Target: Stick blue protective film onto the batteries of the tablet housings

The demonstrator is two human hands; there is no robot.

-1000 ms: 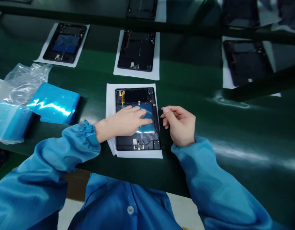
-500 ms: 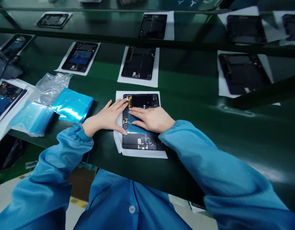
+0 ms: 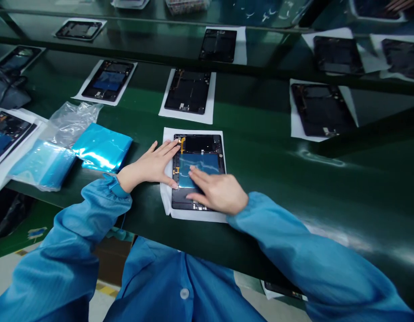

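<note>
An opened tablet (image 3: 198, 144) lies on a white paper sheet (image 3: 166, 203) in front of me. Blue film (image 3: 207, 163) covers a rectangle in its middle, and orange flex cables run along its left side. My left hand (image 3: 153, 163) is spread open, with fingertips and thumb resting on the tablet's left edge. Over the lower half of the blue film is my right hand (image 3: 220, 190), slightly blurred, its fingers stretched out and thumb apart. The fingertips are at the film; whether they press on it I cannot tell. Neither hand grips anything.
Left of my hands are a stack of shiny blue film pieces (image 3: 102, 145) and a bagged blue stack (image 3: 42, 165). Other opened tablets (image 3: 188, 91) lie on paper along the green bench (image 3: 260, 147) and on the raised shelf (image 3: 153, 40). A dark slanting bar (image 3: 388, 125) stands at right.
My right hand has moved down the tablet toward me, uncovering more of the blue film. My left hand stays at the left edge. The camera view has shifted slightly.
</note>
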